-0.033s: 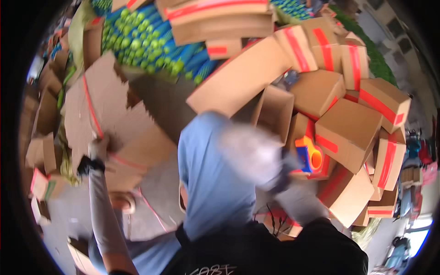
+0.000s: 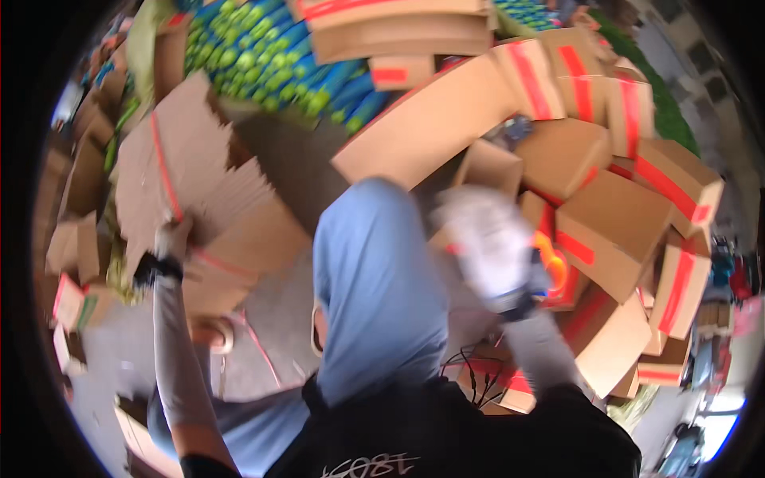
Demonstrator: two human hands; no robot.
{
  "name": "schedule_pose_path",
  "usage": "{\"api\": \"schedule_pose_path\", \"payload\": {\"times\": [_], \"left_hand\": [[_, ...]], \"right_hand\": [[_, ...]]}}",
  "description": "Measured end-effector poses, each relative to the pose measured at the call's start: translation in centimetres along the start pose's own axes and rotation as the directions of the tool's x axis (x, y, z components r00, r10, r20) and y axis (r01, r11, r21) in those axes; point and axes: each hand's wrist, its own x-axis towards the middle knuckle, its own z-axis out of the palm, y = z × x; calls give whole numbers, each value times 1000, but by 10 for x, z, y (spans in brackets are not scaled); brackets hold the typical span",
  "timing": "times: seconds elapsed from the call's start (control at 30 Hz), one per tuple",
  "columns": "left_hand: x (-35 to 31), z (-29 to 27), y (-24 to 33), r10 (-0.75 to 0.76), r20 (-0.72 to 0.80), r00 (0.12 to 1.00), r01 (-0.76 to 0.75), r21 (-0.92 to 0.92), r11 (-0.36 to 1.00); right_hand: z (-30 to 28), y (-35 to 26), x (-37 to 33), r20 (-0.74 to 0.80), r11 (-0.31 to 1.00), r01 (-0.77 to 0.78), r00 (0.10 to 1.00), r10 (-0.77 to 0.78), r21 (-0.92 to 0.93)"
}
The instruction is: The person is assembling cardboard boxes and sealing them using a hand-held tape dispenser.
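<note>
A bundle of flattened cardboard (image 2: 255, 227) with ragged edges leans at my left, bound by a red strap (image 2: 162, 163). My left hand (image 2: 173, 239), in a pale glove with a dark band at the wrist, is closed on that strap against the cardboard. My right hand (image 2: 486, 243), also in a whitish glove, is in the air right of my raised knee (image 2: 374, 247). Motion smears its fingers, so whether it holds anything cannot be made out. Just behind it, partly covered, is an orange and blue object (image 2: 555, 267) with a rounded form.
Brown cartons with red tape (image 2: 613, 231) are heaped at the right. A long carton (image 2: 430, 119) lies ahead, near many blue bundles with green ends (image 2: 263, 56). More cartons (image 2: 80, 243) stand at the far left. Black cords (image 2: 482, 382) lie by my right side.
My right hand has moved right, away from my knee, and now partly covers the orange and blue object. My left hand stays on the strap. The whole view has shifted slightly.
</note>
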Motion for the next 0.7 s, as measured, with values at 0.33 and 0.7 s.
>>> {"api": "schedule_pose_path", "payload": {"times": [0.33, 0.7], "left_hand": [[-32, 43, 52, 304, -179, 936, -170, 527, 833], [-136, 137, -4, 903, 113, 414, -733, 630, 257]], "right_hand": [[22, 42, -158, 13, 792, -609, 793, 609, 37], [87, -129, 15, 609, 898, -183, 786, -112, 401]]}}
